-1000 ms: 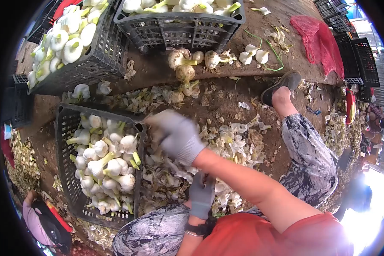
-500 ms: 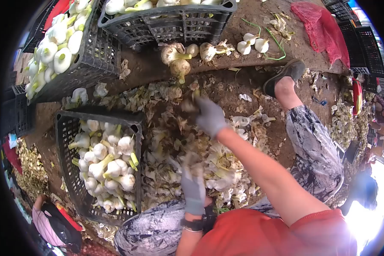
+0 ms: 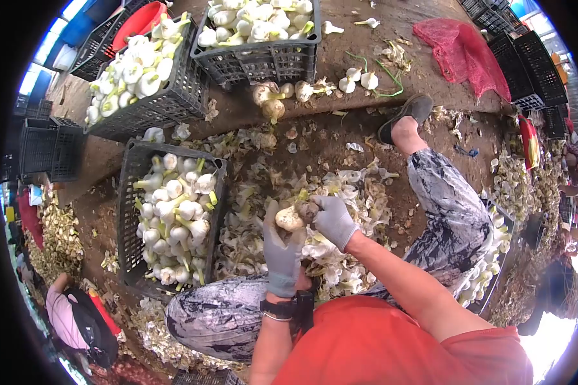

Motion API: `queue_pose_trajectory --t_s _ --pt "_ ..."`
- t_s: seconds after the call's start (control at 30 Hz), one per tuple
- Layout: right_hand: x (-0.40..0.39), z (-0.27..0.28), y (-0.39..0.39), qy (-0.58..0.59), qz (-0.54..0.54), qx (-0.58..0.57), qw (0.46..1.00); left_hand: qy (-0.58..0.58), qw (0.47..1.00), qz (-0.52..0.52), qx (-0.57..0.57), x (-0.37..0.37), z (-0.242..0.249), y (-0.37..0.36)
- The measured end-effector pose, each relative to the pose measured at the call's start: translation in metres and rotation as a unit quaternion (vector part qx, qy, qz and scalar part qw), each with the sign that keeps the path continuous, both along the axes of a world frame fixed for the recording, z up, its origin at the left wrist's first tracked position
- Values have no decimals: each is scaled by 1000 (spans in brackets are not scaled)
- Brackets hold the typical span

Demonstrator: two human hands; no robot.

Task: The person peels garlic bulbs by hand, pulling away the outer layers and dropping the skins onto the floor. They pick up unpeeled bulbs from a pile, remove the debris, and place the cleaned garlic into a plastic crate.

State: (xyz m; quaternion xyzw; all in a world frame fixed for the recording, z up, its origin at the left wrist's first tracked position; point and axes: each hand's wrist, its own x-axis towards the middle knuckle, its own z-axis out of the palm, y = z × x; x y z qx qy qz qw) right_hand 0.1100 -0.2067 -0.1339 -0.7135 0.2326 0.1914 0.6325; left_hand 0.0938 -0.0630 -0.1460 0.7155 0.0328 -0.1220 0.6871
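Observation:
My left hand (image 3: 281, 251), in a grey glove, is closed around a pale garlic bulb (image 3: 289, 219) over the heap of peelings between my legs. My right hand (image 3: 334, 222), also gloved, has its fingers closed on a brownish, dirt-covered garlic bulb (image 3: 307, 211) right against the pale one. Garlic skins and stem scraps (image 3: 359, 192) lie beneath both hands. To the left stands a black plastic crate (image 3: 130, 237) filled with trimmed white garlic bulbs (image 3: 175, 208).
Two more crates (image 3: 257, 64) (image 3: 173, 99) of garlic stand ahead. Unpeeled bulbs (image 3: 273, 109) and several white bulbs (image 3: 368, 80) lie on the ground ledge, near a red mesh bag (image 3: 459, 54). Another garlic crate (image 3: 488, 273) is beside my right leg. A person (image 3: 70, 314) sits at far left.
My right hand has come back from the far side of the peelings to meet my left hand. Both are now together at the bulbs, and the view has shifted.

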Motion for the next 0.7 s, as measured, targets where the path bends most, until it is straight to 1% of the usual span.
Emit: queue_pose_trajectory --t_s 0.03,0.07,0.1,0.13,0.17,0.2,0.23,0.27,0.3,0.33,0.4,0.43,0.47,0.5,0.53,0.57,0.6,0.63,0.67,0.7 --pt "-6 4 1 -18 -25 38 999 -5 1000 1 2 -2 4 3" --pt "-11 9 0 -34 -52 76 995 58 994 -7 -97 -2 14 6" --pt "-17 13 -4 -103 -15 23 994 121 973 -17 -195 -2 22 8" --pt "-20 19 -7 -107 -15 23 994 118 974 -18 -195 -3 29 7" --pt "-22 28 -9 -44 -67 129 988 129 963 -28 -235 -3 35 6" --pt "-25 34 -11 20 -117 232 966 141 950 -38 -275 -5 38 5" --pt "-27 31 -15 -4 -104 253 962 140 951 -39 -274 -6 37 4" --pt "-27 33 -17 -4 -104 254 962 113 968 -61 -214 -7 34 4" --pt "-28 34 -19 5 -83 257 963 85 981 -82 -152 -7 33 4" --pt "-28 34 -20 15 -61 261 963 85 982 -83 -150 -9 34 3" --pt "-29 46 -18 21 -67 262 963 135 959 -55 -244 -8 44 0" --pt "-30 49 -17 -23 -56 232 971 211 934 -23 -289 -8 53 -1" --pt "-30 51 -16 -67 -45 201 976 210 934 -21 -287 -8 54 5" --pt "-34 33 -15 -138 -2 120 983 300 889 -26 -346 -7 54 16" --pt "-34 34 -17 -137 0 122 983 388 830 -32 -400 -6 56 23" --pt "-31 35 -22 -240 75 -9 968 388 830 -29 -399 -5 58 25" --pt "-29 36 -25 -334 147 -139 921 427 803 -49 -412 -3 62 28" --pt "-26 48 -23 -377 139 -180 898 467 773 -69 -424 -2 67 28" --pt "-22 50 -24 -376 138 -179 899 504 740 -90 -436 -1 70 28" --pt "-18 51 -25 -420 163 -227 863 473 794 -141 -353 -9 71 24"
